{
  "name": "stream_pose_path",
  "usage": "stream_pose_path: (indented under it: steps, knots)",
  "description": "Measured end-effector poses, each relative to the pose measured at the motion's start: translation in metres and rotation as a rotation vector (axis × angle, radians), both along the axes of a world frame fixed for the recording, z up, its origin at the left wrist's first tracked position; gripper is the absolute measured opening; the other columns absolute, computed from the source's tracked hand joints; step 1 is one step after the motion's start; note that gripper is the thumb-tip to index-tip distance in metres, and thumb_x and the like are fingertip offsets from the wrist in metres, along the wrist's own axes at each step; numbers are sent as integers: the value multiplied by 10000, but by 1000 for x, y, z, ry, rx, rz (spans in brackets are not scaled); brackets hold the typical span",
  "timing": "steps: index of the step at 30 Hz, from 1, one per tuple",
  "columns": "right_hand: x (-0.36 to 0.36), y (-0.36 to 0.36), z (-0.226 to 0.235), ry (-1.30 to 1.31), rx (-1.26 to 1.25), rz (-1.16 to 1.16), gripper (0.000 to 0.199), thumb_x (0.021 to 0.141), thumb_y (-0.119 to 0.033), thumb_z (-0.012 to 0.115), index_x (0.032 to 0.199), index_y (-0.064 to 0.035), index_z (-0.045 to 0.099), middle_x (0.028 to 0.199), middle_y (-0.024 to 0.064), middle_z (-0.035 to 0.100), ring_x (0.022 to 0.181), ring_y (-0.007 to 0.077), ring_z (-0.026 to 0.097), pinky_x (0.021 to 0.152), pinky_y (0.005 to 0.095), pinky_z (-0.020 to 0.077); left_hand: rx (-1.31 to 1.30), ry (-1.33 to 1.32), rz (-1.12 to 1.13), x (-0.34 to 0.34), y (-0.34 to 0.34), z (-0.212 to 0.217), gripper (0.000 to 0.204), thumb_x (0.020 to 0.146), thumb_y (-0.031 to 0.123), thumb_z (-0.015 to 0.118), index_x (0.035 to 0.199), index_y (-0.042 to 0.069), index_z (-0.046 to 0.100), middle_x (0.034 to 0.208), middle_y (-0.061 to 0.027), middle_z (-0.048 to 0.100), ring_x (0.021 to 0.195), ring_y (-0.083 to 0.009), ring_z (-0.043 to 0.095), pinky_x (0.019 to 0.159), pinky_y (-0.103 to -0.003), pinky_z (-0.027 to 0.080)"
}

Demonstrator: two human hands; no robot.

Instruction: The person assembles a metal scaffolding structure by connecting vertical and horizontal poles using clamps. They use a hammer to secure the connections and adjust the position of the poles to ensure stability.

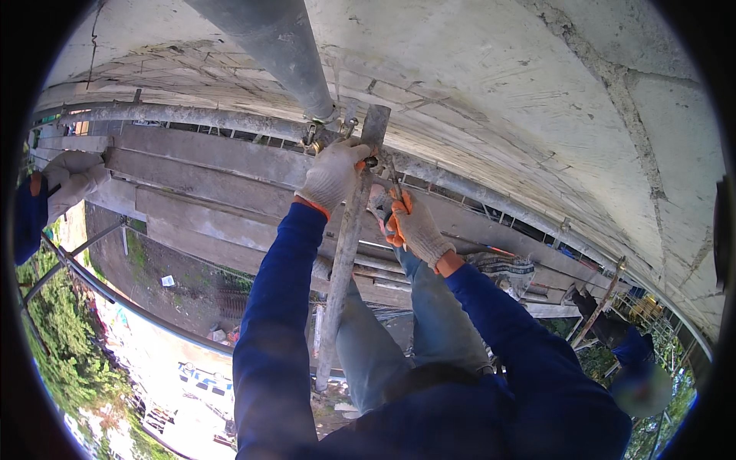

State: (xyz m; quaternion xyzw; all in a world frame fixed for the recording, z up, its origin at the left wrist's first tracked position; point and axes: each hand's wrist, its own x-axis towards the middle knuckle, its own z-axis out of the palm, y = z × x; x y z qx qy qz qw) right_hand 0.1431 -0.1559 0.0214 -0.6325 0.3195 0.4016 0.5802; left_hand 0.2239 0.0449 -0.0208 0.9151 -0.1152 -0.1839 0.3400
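Note:
My left hand (331, 175), in a white glove with an orange cuff, is wrapped around a thin grey steel bar (345, 261) just below a metal coupler (320, 136). The coupler joins the bar to a thick grey pipe (276, 46) and a long horizontal pipe (192, 115). My right hand (418, 228), gloved the same way, grips an orange-handled tool (393, 218) held close to the bar's right side. The tool's head is hidden behind the glove and bar. Both sleeves are blue.
Wooden planks (199, 192) form the scaffold deck under my jeans-clad legs. A pale concrete wall (498, 92) fills the upper right. Another person's gloved hand (67, 180) shows at far left, and a person in a blue cap (640, 379) at lower right. Ground lies far below (153, 268).

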Motion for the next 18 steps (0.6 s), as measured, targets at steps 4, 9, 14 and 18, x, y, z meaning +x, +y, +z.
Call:
stream_pose_path:
  steps: [4,9,14,18]
  knots:
    - [19,-20,34,107,47,151,257,1022,-182,546,1191,11,538,822,122,667,437,152,589,592,359,622,-46,28,-79,9,-6,10,274,888,91,638,1154,107,698,1096,-138,674,1038,-360,651,886,-461,537]
    - [37,-45,24,115,284,103,259,993,-208,590,1088,30,560,852,153,690,485,158,623,617,360,628,-10,-2,-12,5,-10,1,263,870,138,687,1130,105,709,1100,-107,686,1033,-340,656,887,-434,536]
    - [77,-39,40,7,108,591,215,971,-165,598,954,48,619,889,168,696,636,205,687,610,354,605,24,-4,-5,7,-12,4,250,872,150,671,1118,128,711,1069,-98,691,1042,-332,656,879,-447,534]
    - [111,-13,57,210,199,450,212,972,-160,602,905,40,627,820,127,652,646,241,659,580,353,559,63,-15,7,3,-16,8,210,850,136,684,1056,107,710,1077,-83,690,1031,-333,654,867,-441,538]
